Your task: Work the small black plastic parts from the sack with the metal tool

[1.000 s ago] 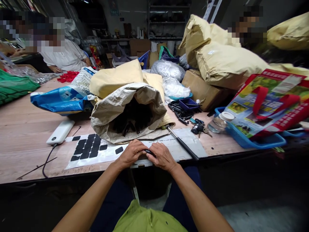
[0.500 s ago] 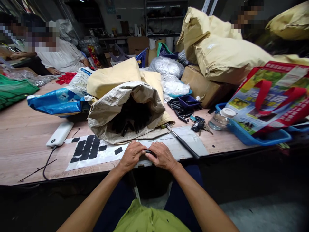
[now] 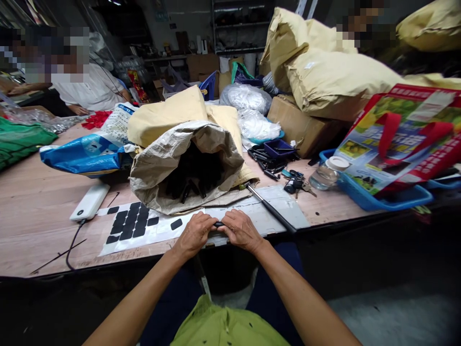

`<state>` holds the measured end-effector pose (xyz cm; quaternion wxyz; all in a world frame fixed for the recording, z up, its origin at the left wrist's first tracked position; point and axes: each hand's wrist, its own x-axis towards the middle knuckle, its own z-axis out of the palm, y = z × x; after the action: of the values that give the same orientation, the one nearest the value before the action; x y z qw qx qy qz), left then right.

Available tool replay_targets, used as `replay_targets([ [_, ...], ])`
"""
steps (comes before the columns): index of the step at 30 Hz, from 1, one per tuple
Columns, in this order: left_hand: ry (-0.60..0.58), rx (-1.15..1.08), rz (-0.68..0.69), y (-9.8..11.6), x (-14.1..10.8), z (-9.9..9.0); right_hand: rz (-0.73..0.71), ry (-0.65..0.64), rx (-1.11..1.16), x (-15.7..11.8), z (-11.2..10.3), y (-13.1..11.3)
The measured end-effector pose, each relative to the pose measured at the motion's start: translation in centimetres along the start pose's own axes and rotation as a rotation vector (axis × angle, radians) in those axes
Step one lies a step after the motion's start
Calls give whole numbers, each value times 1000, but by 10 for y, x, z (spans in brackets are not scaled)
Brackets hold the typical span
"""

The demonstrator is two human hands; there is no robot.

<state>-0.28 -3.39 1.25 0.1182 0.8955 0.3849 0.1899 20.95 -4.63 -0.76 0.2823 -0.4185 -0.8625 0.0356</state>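
A small black piece (image 3: pixel 218 224) is pinched between my two hands at the table's front edge. My left hand (image 3: pixel 196 233) grips its left end, and my right hand (image 3: pixel 240 230) grips the right end; the fingers cover most of it. Just beyond them lies an open woven sack (image 3: pixel 154 168) with dark parts (image 3: pixel 194 185) inside. To the left, a white sheet (image 3: pixel 163 235) carries rows of black rounded stickers (image 3: pixel 127 221). A hammer (image 3: pixel 275 214) with a black handle rests on a grey board (image 3: pixel 298 211) right of my hands.
A white power bank (image 3: pixel 90 202) with a cable is at the left. Keys (image 3: pixel 297 184), a clear jar (image 3: pixel 326 174) and a blue basket (image 3: pixel 385 199) stand right. Yellow sacks (image 3: pixel 342 79) and a carton (image 3: pixel 293 122) are behind. A person in white (image 3: pixel 90 86) sits far left.
The view has shifted slightly. Both hands still hold the black piece, whose visible part between the fingers now looks smaller.
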Motion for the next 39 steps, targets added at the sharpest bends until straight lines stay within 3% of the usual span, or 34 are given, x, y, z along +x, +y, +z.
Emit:
replay_targets([
  [9, 14, 108, -81, 11, 2, 5, 9, 37, 11, -3, 6, 3],
  [25, 33, -57, -2, 2, 0, -5, 89, 27, 176, 0, -6, -4],
  [33, -45, -181, -92, 2, -4, -7, 113, 37, 230, 2, -7, -5],
  [39, -42, -280, -192, 2, -5, -3, 126, 10, 227, 1, -8, -4],
])
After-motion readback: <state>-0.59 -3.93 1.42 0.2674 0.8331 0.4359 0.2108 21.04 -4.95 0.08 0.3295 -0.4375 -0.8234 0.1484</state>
